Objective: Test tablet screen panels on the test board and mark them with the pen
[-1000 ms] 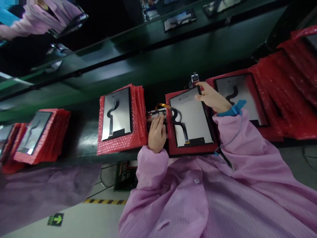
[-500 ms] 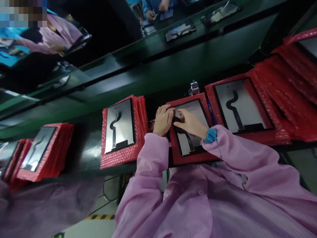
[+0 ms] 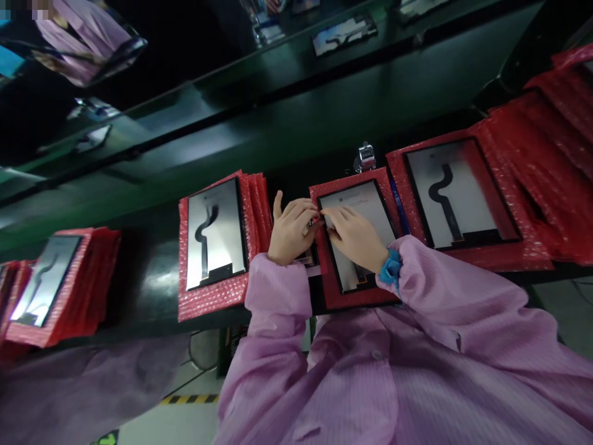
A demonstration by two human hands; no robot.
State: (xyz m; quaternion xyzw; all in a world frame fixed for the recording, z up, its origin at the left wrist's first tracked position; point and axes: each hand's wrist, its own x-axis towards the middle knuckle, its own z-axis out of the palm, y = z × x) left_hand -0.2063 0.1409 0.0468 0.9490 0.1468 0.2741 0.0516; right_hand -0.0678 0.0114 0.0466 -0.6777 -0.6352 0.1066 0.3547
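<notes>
In front of me lies a display panel (image 3: 365, 201) with a silver back and black edges, on a red bubble-wrap sheet (image 3: 337, 300). My left hand (image 3: 291, 233) is at its left edge, thumb and fingers closed together round something small with a bit of red showing, too hidden to name. Its little finger sticks up. Over the panel's left part reaches my right hand (image 3: 356, 236), with a blue wristband; its fingertips are pressed together at the panel's left edge, close to the left fingers. What they pinch is hidden. The hand covers most of the panel's black ribbon cable.
Left stands a stack of red bubble-wrap bags (image 3: 257, 216) topped by another panel (image 3: 217, 235). To the right is a further panel (image 3: 463, 191), beside piled red bags (image 3: 546, 179). A metal tally counter (image 3: 365, 156) and a blue pen (image 3: 399, 207) lie near the middle panel.
My left hand has shifted left and turned, its little finger now raised. My right hand has flattened lower over the panel, covering the ribbon cable, with fingertips at the left edge. The view has shifted slightly.
</notes>
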